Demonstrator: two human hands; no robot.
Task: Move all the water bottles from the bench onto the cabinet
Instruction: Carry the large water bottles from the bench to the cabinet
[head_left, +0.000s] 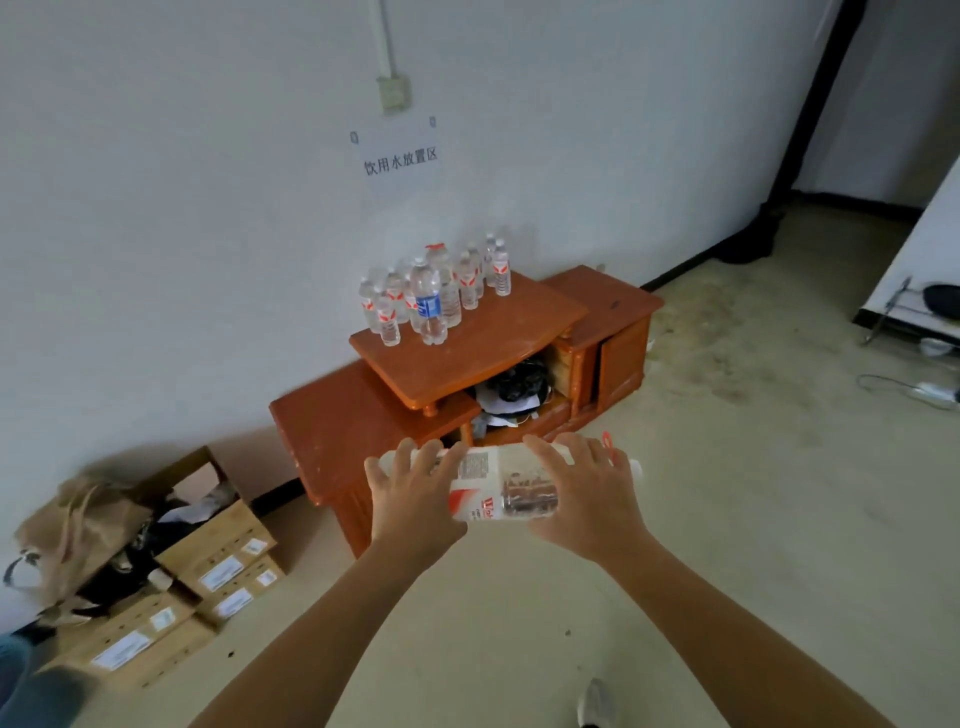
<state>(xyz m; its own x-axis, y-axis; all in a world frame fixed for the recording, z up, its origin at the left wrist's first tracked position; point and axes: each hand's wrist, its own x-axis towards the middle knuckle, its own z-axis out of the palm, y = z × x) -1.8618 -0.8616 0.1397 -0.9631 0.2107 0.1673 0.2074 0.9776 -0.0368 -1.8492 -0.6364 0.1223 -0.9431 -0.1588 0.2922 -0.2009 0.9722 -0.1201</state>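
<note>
Cabinet (467, 358): orange-brown wood, glossy varnish, pale scuffs.
Small water bottles (431, 304): clear glossy plastic.
Large water bottle (501, 488): clear plastic, glossy printed label.
Boxes (213, 564): matt brown cardboard.
Bag (78, 525): crumpled brown paper.
Floor (727, 493): matt, rough, stained.

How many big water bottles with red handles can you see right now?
2. One big bottle lies sideways, gripped by the left hand and right hand; the other big bottle stands among the small bottles on the cabinet. Others may hide in that cluster.
</note>
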